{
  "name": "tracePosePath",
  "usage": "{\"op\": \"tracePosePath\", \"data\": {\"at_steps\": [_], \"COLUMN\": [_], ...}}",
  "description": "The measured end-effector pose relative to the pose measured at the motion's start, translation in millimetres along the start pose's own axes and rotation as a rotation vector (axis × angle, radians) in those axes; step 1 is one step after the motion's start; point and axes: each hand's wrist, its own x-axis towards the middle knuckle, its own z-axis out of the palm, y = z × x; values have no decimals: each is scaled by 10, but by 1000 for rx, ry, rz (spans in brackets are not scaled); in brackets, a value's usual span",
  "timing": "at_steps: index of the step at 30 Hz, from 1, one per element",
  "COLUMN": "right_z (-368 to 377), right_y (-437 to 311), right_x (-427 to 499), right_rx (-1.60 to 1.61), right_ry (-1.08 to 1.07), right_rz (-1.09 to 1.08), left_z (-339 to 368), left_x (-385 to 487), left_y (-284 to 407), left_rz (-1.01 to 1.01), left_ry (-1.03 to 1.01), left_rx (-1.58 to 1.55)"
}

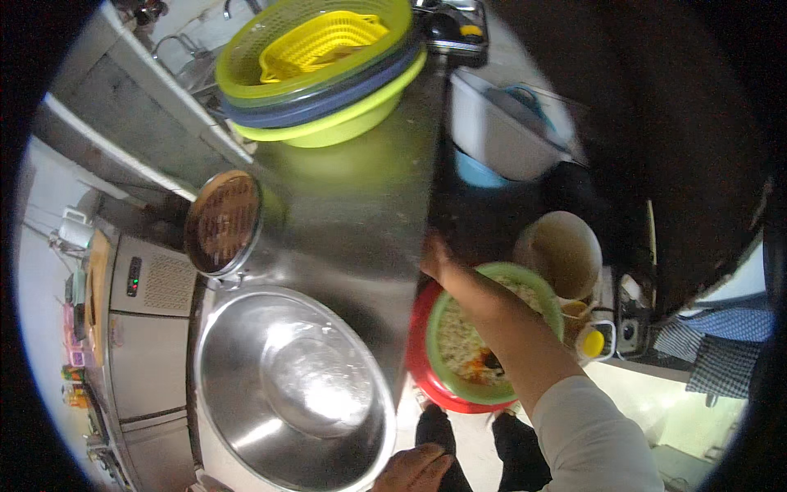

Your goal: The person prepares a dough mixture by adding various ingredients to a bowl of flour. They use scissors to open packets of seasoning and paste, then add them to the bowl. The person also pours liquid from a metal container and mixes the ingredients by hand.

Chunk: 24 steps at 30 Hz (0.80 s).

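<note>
My right arm in a white sleeve crosses over a green basin of pale chopped food with orange and dark bits. Its hand, my right hand, is at the edge of the stainless steel table; the fingers are blurred and dark, so any grip is hidden. At the bottom, my left hand is beside the rim of a large, shiny metal basin on the table. Its fingers look bent, but whether they hold anything cannot be made out. The green basin sits in a red basin.
Stacked plastic basins with a yellow basket stand at the table's far end. A round slatted lid or steamer is left. A white tub, a pale bucket and a container with a yellow lid are right.
</note>
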Motion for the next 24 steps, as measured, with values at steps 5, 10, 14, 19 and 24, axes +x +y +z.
{"op": "tracePosePath", "data": {"at_steps": [5, 10, 14, 19, 24], "right_z": [152, 44, -98, -232, -309], "right_y": [270, 337, 322, 1, -948], "right_x": [345, 462, 506, 438, -200], "right_rx": [129, 72, 31, -181, -2302], "right_ry": [81, 113, 116, 128, 133], "right_rz": [3, -26, -38, -160, -998], "left_z": [137, 252, 420, 254, 129], "left_x": [103, -148, -117, 209, 407], "left_y": [-306, -609, -730, -625, -575], "left_rz": [-55, -580, -276, 19, 188], "left_ry": [-197, -493, -283, -394, -381], "left_rx": [34, -87, 136, 181, 387]}}
